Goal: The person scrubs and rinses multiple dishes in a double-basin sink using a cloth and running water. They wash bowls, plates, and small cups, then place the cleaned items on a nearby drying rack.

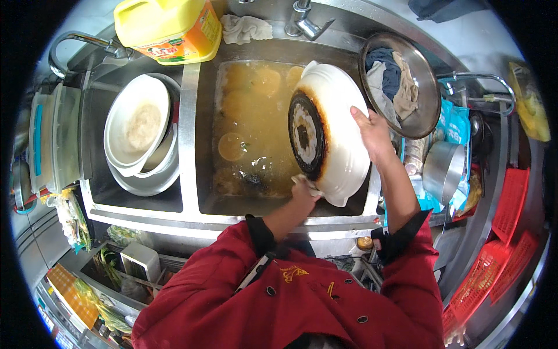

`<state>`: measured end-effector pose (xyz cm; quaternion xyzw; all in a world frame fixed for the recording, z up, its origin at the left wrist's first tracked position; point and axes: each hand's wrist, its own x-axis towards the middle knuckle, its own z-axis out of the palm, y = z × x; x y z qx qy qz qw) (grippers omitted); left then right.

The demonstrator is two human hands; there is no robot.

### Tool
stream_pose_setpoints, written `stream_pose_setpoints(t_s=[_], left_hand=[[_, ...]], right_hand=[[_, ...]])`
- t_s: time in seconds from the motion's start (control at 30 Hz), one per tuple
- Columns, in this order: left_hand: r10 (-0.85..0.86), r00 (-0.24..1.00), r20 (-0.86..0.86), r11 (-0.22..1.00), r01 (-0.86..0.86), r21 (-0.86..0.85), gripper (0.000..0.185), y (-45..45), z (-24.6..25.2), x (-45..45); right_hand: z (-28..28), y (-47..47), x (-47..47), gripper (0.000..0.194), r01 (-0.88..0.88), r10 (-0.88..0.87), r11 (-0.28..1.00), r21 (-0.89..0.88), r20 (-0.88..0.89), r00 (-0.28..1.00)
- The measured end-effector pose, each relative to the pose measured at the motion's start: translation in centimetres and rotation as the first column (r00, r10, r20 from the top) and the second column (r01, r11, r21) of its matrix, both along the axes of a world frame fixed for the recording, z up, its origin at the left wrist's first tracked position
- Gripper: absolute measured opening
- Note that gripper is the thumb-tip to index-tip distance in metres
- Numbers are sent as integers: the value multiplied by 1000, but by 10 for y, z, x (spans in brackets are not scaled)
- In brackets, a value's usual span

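Note:
A white two-handled oval pot or bowl (346, 131) is held tilted on its side above the right part of the middle sink, its underside facing left. Its round base (305, 133) is blackened, with a brown scorched ring around it. My right hand (372, 133) grips its rim on the right, thumb on the white outer wall. Low on the pot, my left hand (304, 193) holds a light-coloured cloth (307, 183) against the outer surface near the base. Cloudy brownish water (257, 126) lies in the sink below, with several pale round shapes under its surface.
White bowls (137, 124) are stacked in the left basin. A yellow jug (168, 30) stands on the back edge beside a rag (246, 28) and a faucet (305, 24). At right are a metal basin of cloths (429, 102), a steel pot (444, 172) and red baskets (484, 266).

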<state>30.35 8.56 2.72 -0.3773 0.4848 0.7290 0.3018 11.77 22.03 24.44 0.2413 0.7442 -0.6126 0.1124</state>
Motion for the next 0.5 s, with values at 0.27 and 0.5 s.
stream_pose_setpoints(t_s=[0.27, 0.5], left_hand=[[279, 907, 317, 820, -396, 413, 31, -46, -143, -153], [-118, 919, -376, 993, 106, -53, 36, -66, -88, -304]], right_hand=[[11, -3, 15, 41, -154, 151, 981, 114, 34, 988], [17, -6, 25, 40, -276, 269, 958, 83, 81, 960]])
